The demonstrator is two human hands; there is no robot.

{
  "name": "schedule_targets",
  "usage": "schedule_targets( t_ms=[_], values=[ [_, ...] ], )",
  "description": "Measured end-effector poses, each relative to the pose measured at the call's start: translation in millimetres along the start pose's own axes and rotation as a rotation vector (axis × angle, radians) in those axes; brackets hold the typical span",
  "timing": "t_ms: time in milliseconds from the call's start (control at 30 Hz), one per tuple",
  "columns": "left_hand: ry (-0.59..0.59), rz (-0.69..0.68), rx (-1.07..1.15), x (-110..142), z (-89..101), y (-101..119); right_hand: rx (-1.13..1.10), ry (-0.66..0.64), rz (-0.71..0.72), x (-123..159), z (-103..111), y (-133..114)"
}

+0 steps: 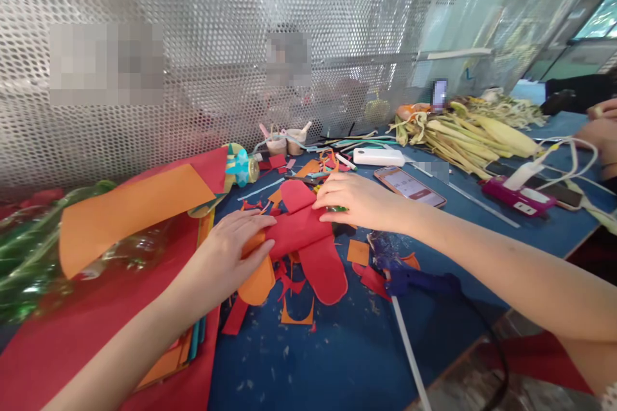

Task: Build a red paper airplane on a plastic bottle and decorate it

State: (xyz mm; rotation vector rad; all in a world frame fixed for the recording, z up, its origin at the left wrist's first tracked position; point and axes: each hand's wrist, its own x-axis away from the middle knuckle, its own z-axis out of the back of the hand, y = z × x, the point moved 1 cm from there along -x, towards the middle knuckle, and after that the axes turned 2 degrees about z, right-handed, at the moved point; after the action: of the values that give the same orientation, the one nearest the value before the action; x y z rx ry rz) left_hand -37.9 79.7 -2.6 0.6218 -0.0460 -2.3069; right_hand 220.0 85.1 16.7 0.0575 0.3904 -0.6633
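A plane-shaped craft piece (pixel 301 231) covered in red sheet lies over the blue table, with a rounded red wing (pixel 324 273) toward me and another on the far side. My left hand (pixel 236 241) holds its left end, thumb on the near side and fingers over the top. Under that hand an orange rounded flap (pixel 258 282) sticks out toward me. My right hand (pixel 351 199) grips the right end with bent fingers. A bit of green, shiny plastic shows beneath its palm. Red and orange scraps (pixel 292 282) lie around and under the piece.
A blue glue gun (pixel 419 279) with a white stick lies at right. Beyond are a phone (pixel 409 186), white power bank (pixel 378 157), purple power strip (pixel 518 196) and dried husks (pixel 472 138). Green bottles (pixel 38 250) and orange sheet (pixel 130 215) fill the left. A mesh wall stands behind.
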Motion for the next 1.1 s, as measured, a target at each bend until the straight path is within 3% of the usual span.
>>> schedule_targets(
  t_ms=[267, 600, 1100],
  values=[
    [-0.015, 0.026, 0.023, 1.5, 1.2, 2.1, -0.018, 0.024, -0.076, -21.6, -15.2, -21.6],
    [-0.044, 0.058, 0.040, -1.9, 4.2, 6.1, -0.107, -0.079, -0.077, -6.7, -1.1, -8.3],
    [0.003, 0.028, -0.010, 1.0, 1.9, 0.3, -0.058, -0.041, -0.126, 4.6, 0.3, -0.6]
  ],
)
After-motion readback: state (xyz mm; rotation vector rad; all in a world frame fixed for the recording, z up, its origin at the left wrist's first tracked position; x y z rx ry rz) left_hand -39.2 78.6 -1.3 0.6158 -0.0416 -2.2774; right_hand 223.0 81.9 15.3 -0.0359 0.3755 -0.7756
